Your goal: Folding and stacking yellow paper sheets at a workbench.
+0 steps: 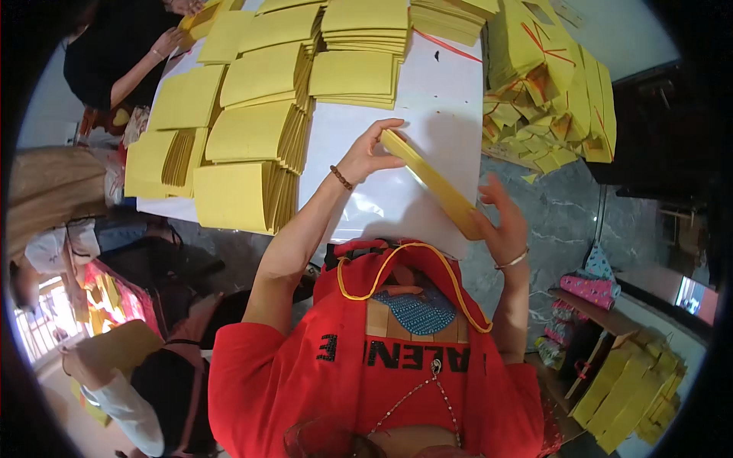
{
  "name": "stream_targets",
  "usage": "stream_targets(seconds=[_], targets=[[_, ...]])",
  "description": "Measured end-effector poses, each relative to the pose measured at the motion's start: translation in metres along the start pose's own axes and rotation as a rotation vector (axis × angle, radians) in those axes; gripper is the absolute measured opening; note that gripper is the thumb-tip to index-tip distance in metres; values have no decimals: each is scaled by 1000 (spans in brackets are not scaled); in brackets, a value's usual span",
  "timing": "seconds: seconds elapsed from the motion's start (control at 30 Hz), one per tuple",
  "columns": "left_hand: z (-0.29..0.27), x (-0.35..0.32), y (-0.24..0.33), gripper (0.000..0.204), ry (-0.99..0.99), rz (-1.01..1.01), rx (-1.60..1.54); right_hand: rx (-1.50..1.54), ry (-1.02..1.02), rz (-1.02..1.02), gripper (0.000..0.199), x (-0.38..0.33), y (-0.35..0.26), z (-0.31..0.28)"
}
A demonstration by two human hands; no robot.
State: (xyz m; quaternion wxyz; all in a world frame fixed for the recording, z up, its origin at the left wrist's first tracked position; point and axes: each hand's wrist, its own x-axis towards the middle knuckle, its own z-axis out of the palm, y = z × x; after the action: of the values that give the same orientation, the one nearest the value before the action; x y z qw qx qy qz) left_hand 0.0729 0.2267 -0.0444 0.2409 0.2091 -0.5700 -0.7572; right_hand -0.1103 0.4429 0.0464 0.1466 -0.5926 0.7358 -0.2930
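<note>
A narrow bundle of yellow paper pieces (435,187), seen nearly edge-on, is held tilted above the white table, in front of my chest. My left hand (370,153), with a beaded bracelet at the wrist, grips its upper left end between thumb and fingers. At the lower right end is my right hand (504,229), a bangle on its wrist. One digit there touches the bundle's end, while the other fingers are spread and lifted off it. Left of my left forearm stands a stack of folded yellow paper pieces (233,197).
More yellow stacks (359,76) cover the table's far and left parts. A red strip (450,46) lies on the white tabletop (343,137). Yellow sheets and scraps (542,114) are heaped at the right. Another person's hand (169,40) touches yellow paper at the far left.
</note>
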Motion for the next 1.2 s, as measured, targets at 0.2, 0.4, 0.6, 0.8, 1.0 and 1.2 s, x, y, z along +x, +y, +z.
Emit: stream_targets(seconds=[0.2, 0.4, 0.6, 0.8, 1.0, 1.2], targets=[[6, -6, 9, 35, -173, -11, 272, 895, 207, 213, 71, -55, 38, 35], [-1, -1, -4, 29, -23, -19, -53, 916, 309, 335, 60, -69, 54, 67], [2, -8, 1, 61, -123, 13, 90, 1027, 350, 510, 43, -37, 69, 90], [5, -13, 11, 80, -72, 118, 205, 1034, 544, 301, 49, -24, 64, 94], [7, -16, 5, 33, 0, 49, 90, 1020, 517, 407, 48, -20, 68, 93], [6, -20, 3, 19, 26, -23, 35, 1008, 577, 315, 41, -16, 75, 99]])
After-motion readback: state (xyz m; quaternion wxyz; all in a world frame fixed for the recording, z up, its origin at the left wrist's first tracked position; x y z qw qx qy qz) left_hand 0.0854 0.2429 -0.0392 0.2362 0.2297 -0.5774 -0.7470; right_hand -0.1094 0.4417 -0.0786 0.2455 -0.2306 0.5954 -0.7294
